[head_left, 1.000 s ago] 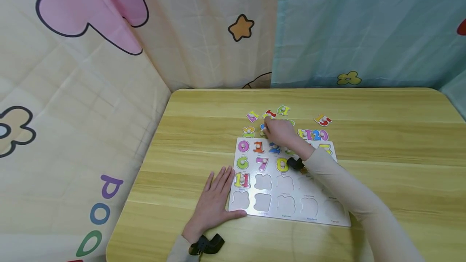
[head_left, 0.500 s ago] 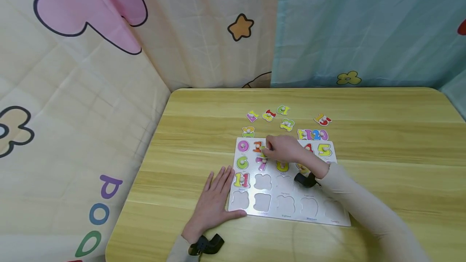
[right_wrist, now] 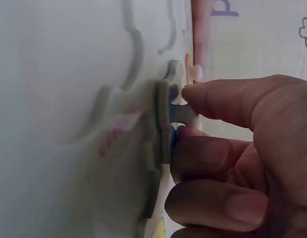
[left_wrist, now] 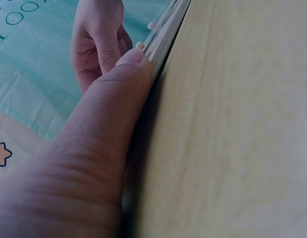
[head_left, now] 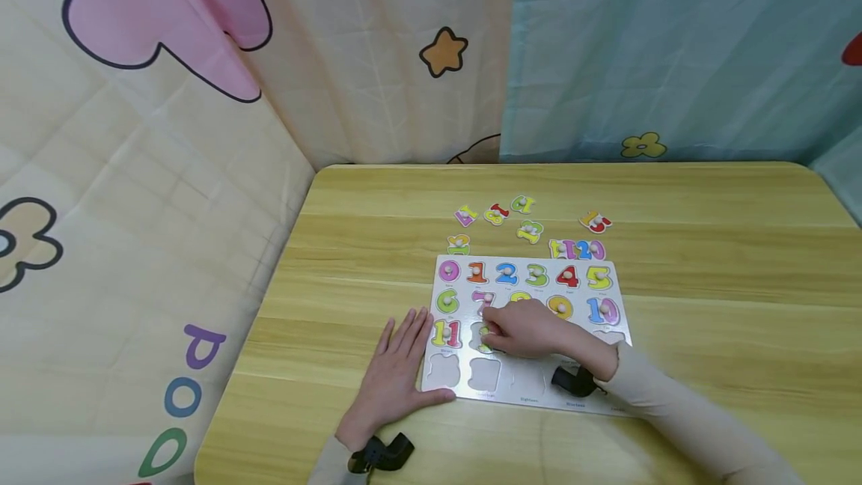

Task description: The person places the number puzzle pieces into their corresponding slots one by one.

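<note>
My right hand [head_left: 528,329] is above the white number puzzle board [head_left: 505,398], at the empty recess just right of the 11 piece [head_left: 447,334]. In the right wrist view its thumb and forefinger pinch the small knob of a number puzzle piece [right_wrist: 164,124], held at the board's face. Some green and blue shows on that piece, but the fingers hide which number it is. My left hand [head_left: 397,373] lies spread at the board's left side. Its fingertips touch the left edge, and the thumb [left_wrist: 136,57] rests against the near corner.
Loose number pieces lie behind the board, including a row [head_left: 578,249] at its far edge and a red one [head_left: 595,222] farther right. The board's top two rows hold number pieces. Curtains [head_left: 377,58] hang beyond the wooden table [head_left: 727,283].
My right hand has taken a piece from behind the board and carried it toward me, down to the third row. The left hand has stayed in place.
</note>
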The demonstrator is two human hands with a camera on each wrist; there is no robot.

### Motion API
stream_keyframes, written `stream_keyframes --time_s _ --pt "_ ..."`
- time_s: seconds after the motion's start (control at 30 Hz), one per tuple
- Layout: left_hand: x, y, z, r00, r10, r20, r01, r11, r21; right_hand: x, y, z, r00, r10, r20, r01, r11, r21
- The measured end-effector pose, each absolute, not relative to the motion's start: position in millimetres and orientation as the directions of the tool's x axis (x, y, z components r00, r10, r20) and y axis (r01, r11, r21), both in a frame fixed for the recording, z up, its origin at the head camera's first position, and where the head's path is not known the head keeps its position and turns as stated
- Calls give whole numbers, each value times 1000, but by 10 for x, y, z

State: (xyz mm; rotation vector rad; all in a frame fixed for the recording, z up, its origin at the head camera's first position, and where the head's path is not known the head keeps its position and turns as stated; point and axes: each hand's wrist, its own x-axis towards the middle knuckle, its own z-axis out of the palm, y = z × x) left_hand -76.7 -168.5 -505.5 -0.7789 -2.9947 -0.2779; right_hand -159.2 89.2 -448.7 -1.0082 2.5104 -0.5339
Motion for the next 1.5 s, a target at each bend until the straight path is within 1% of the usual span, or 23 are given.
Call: stream_keyframes --time_s 0.27,0.93,1.1,1.23,1.3,1.4,1.5 --pt "-768 -1689 -5065 -871 484 83 491 859 145 -1546 824 -4529 -690 -708 -148 -586 667 -460" --pt "-764 -1687 -5054 -875 479 73 485 863 142 -1486 772 -4552 -738 -656 -158 -561 727 -397" --pt "-762 -1687 -5060 -877 476 64 480 865 146 -1472 765 -4553 -727 -671 -149 -590 721 -364" --pt "-761 -1689 -5067 -879 472 64 476 866 151 -1480 756 -4548 -716 -682 -146 -620 718 -315" --pt "-762 -1689 -5068 -880 471 67 475 866 154 -1498 759 -4538 -709 -688 -155 -625 715 -314" --pt "-763 -1689 -5066 -878 472 76 478 864 160 -1578 797 -4509 -678 -713 -182 -628 689 -363" --pt "-762 -1690 -5066 -877 474 81 481 862 163 -1748 878 -4464 -621 -758 -200 -612 628 -481"
